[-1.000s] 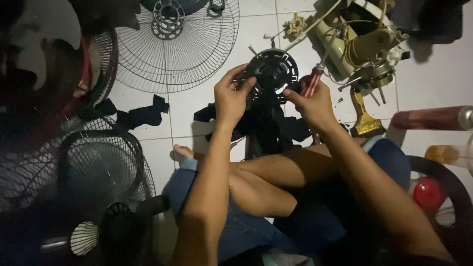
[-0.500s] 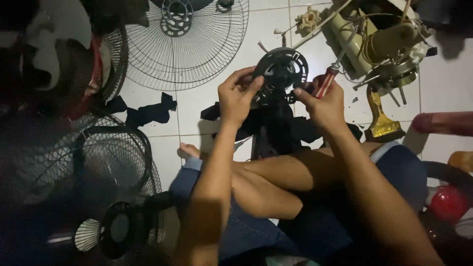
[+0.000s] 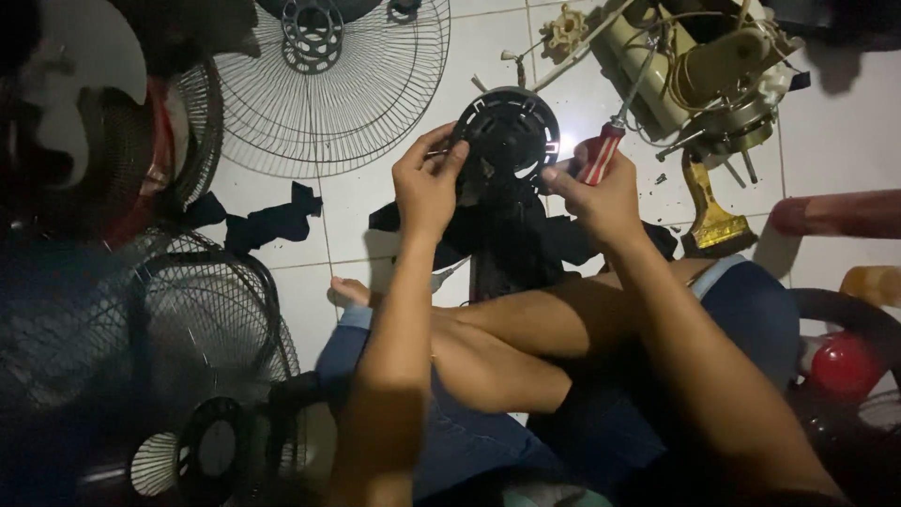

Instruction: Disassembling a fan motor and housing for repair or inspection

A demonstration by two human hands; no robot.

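Observation:
A round black fan motor housing (image 3: 508, 131) stands on a black stand between my knees, on the white tiled floor (image 3: 375, 197). My left hand (image 3: 427, 183) pinches its left rim with thumb and fingers. My right hand (image 3: 596, 192) grips a screwdriver with a red handle (image 3: 601, 155); the fingertips touch the housing's right edge. The screwdriver's shaft points up and away to the right.
A bare wire fan grille (image 3: 338, 84) lies flat on the tiles ahead. A dismantled cream fan motor (image 3: 713, 75) with wires sits at upper right, a yellow scraper (image 3: 709, 211) below it. Dark fan cages (image 3: 188, 319) crowd the left side. My crossed legs (image 3: 526, 329) lie below the housing.
Both hands stay on the housing. My right hand has turned slightly, and the screwdriver handle now stands more upright above it. The view has shifted a little.

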